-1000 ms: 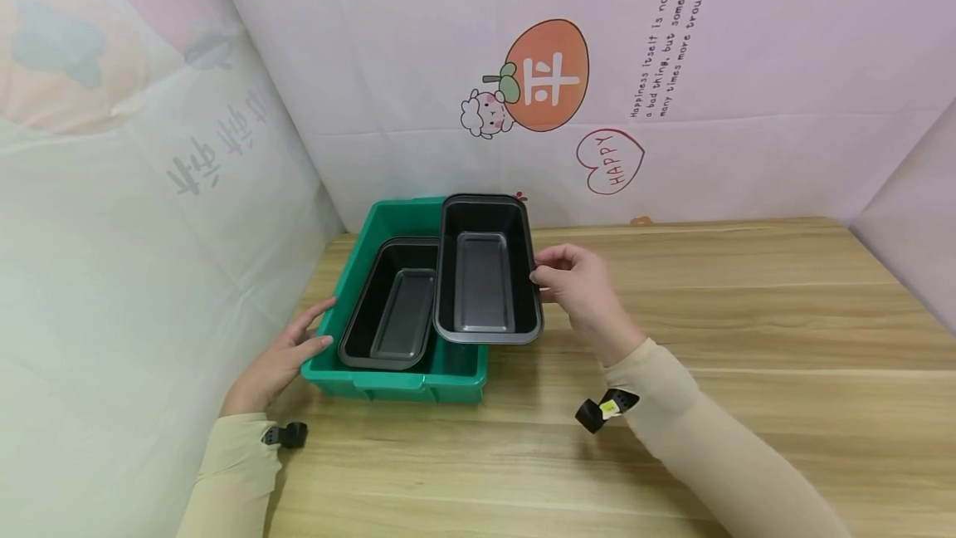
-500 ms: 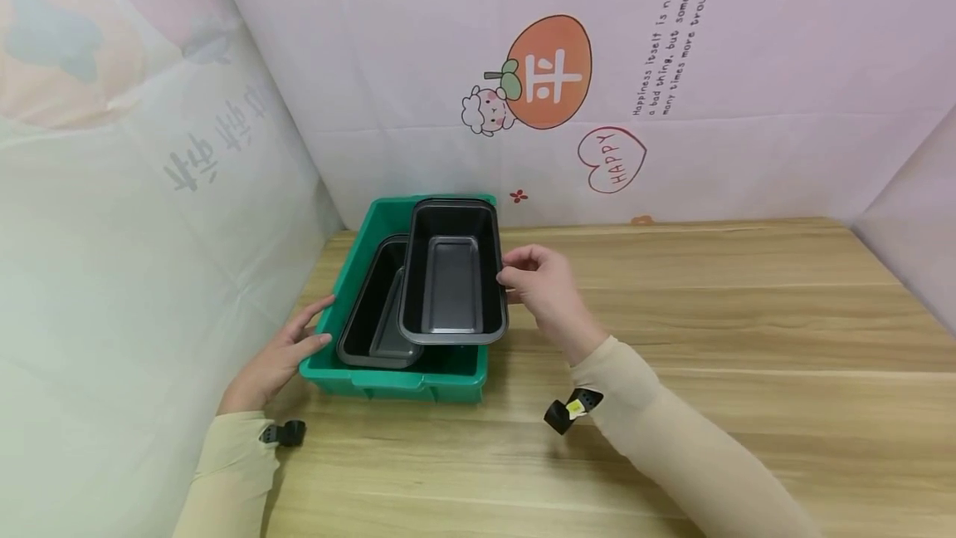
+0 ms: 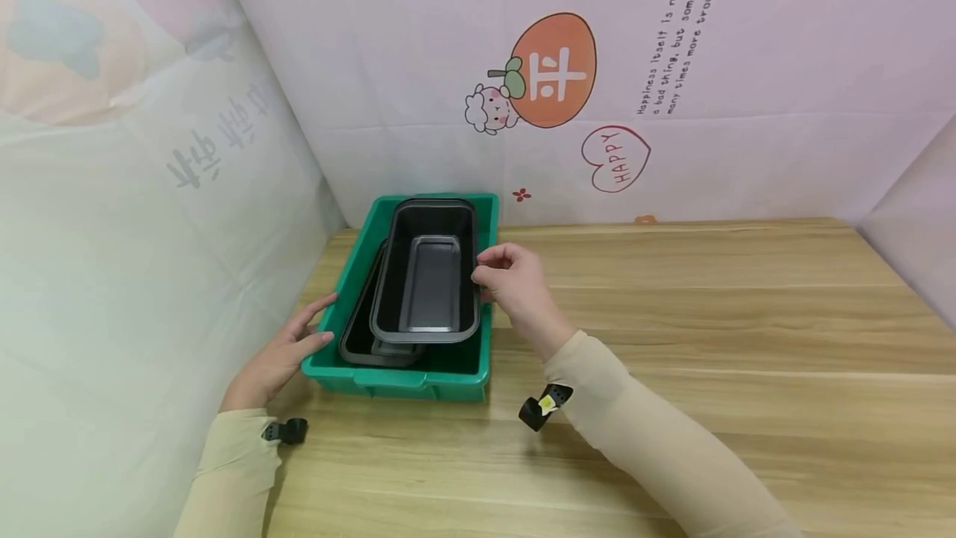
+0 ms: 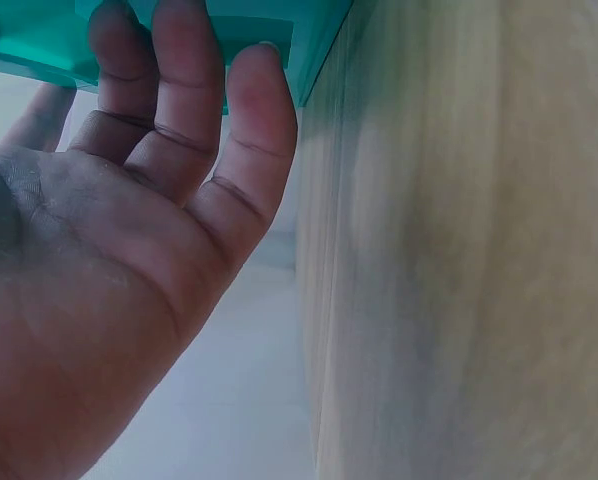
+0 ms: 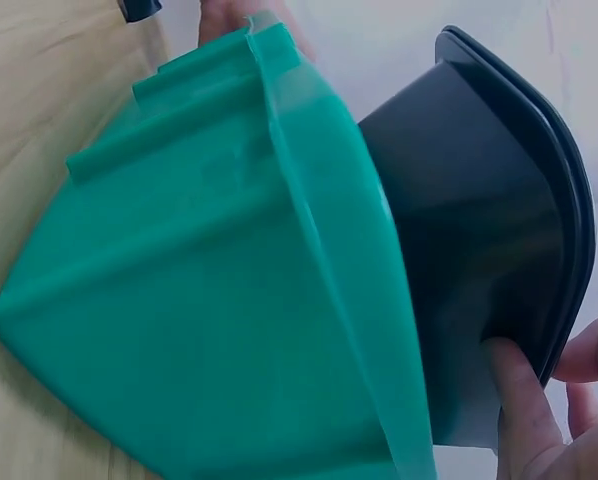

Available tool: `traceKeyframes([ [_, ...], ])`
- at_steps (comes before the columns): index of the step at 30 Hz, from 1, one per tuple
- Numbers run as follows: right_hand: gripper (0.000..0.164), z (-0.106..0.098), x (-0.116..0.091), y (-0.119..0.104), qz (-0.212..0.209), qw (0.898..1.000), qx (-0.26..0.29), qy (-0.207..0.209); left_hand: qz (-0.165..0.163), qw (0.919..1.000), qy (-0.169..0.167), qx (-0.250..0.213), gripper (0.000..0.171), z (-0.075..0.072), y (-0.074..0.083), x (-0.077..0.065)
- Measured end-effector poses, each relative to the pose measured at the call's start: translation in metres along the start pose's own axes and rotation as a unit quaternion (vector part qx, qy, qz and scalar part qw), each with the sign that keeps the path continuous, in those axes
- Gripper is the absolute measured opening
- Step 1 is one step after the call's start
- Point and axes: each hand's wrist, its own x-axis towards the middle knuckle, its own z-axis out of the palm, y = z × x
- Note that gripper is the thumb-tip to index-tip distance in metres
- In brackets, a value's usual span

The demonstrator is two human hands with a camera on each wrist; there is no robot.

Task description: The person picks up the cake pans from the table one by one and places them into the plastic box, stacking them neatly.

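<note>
A black loaf pan [image 3: 436,281] is tilted slightly and held over the green plastic bin [image 3: 396,380]. My right hand [image 3: 519,285] pinches its right rim, with the thumb inside and the fingers outside, as the right wrist view shows the pan's outer wall [image 5: 469,200]. A second black loaf pan [image 3: 366,347] lies in the bin, mostly covered by the held one. At the bin's left rim, my left hand [image 3: 280,355] holds the side. In the left wrist view, its curved fingers [image 4: 259,110] touch the outer wall under the rim.
The bin stands on a wooden table [image 3: 672,314] near the back left, close to a white left curtain [image 3: 149,272]. A printed white backdrop [image 3: 418,106] hangs behind the table. Each wrist wears a small black camera.
My right hand has carried the loaf pan left, from the bin's right edge to over the bin, where it hides more of the pan below. The left hand has stayed put.
</note>
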Motion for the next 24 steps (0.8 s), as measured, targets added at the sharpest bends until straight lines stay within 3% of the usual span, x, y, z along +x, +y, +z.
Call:
traceKeyframes([
  [9,0.019,0.023,0.004,0.003,0.007,1.000,-0.003,-0.004,0.000,1.0000,-0.003,-0.004,0.064,0.000,0.003,0.000],
  [24,0.024,0.043,0.007,0.006,0.028,0.998,-0.033,-0.035,-0.002,1.0000,-0.002,-0.008,0.063,-0.001,0.003,0.001],
])
